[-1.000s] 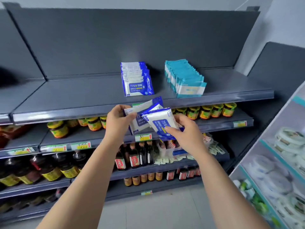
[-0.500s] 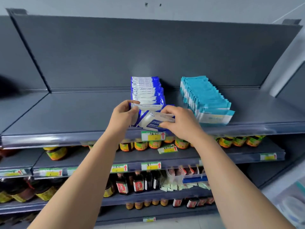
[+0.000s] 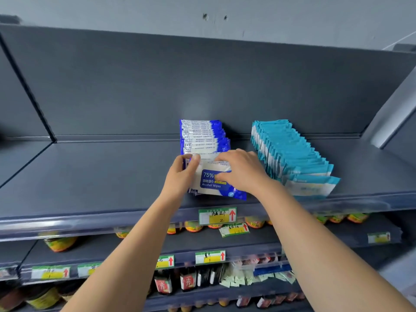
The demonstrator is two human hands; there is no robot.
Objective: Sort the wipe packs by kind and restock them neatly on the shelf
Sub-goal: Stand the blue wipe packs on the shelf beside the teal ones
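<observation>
Item: alcohol wipe pack (image 3: 211, 183), blue-white, label facing me, at near end of blue row (image 3: 202, 136) on top shelf (image 3: 101, 176). My left hand (image 3: 182, 174) grips its left edge; my right hand (image 3: 240, 170) clamps top and face, likely squaring it against row. Teal wipe row (image 3: 290, 152) to right, apart: kinds kept separate. Price tag (image 3: 217, 216) below.

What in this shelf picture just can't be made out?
Head view:
Label of the front alcohol wipe pack, right half: covered by the right hand.
Number of packs the left hand holds: hidden by its fingers.
Print on the teal packs: blurred.
Jars below: cut off by the shelf edge.
</observation>
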